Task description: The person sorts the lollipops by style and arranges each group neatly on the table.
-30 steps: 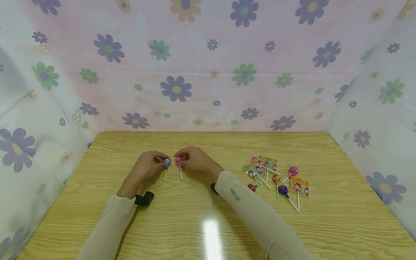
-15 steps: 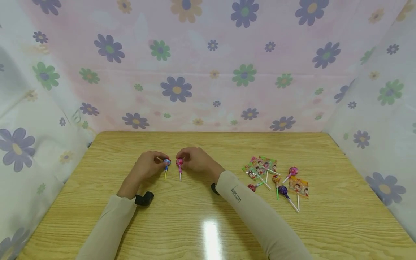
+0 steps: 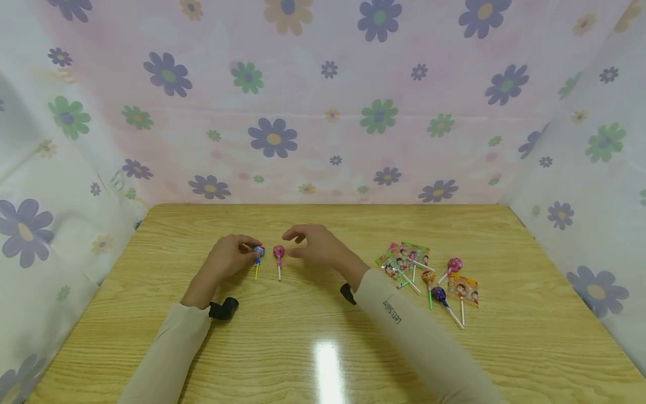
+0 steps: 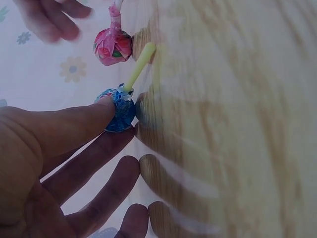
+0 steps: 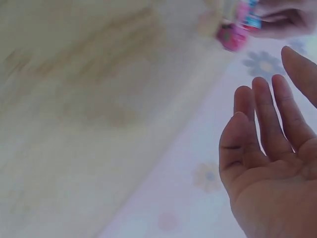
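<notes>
My left hand pinches the blue wrapped head of a lollipop between thumb and forefinger, and its yellow stick points toward me on the table. Just to its right lies a pink lollipop with a white stick, roughly parallel to the blue one. My right hand is off to the right of the pink lollipop, holding nothing, its fingers loosely extended. In the right wrist view the fingers of that hand are apart from the pink head.
On the right of the wooden table lies a loose group: a purple lollipop, an orange one, another pink one, and several flat packets, including an orange packet. A flowered cloth rises behind the table.
My right hand has let go of the pink lollipop and drawn back to the right, after shifting it slightly. The left hand stays on the blue lollipop.
</notes>
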Demonstrator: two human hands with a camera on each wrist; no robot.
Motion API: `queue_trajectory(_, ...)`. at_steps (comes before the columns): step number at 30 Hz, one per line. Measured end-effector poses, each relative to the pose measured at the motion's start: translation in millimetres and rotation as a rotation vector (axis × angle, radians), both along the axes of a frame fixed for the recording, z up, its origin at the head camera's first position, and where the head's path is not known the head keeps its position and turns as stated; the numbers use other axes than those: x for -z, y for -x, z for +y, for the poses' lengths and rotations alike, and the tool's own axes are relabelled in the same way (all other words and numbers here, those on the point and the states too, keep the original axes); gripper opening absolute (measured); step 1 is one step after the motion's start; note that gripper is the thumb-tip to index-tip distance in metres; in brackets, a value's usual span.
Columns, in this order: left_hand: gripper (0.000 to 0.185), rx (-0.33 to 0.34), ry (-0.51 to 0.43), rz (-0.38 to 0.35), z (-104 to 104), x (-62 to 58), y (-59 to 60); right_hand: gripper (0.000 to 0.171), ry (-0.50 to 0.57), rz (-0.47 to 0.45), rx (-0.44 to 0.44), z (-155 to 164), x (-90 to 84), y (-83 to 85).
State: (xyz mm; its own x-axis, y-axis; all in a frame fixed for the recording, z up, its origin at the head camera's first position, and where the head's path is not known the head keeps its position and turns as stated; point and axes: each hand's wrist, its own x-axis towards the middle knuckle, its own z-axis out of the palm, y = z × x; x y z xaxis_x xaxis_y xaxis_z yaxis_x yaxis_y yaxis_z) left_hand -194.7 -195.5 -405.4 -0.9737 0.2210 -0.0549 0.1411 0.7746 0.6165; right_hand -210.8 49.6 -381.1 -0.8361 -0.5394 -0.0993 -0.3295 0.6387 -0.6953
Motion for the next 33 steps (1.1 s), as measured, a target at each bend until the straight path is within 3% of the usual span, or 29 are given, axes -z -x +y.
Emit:
queue_trajectory(6,0.027,0.003,0.024,0.001,0.1,-0.8,-1.0,0.035,0.046,0.092,-0.006,46.3,-14.4,-24.8)
queue_trajectory(18,0.027,0.019,0.025,-0.001,-0.1,0.5,-2.3,0.034,-0.011,0.199,0.172,164.9,-11.4,-75.1)
queue_trajectory(27,0.028,0.039,0.011,0.011,-2.8,-0.8,-2.7,0.036,-0.109,0.201,0.233,237.6,-7.1,-94.6)
queue_trajectory(33,0.028,0.047,0.010,0.006,-6.9,-1.9,-3.0,0.033,-0.140,0.189,0.154,272.1,0.2,-96.9)
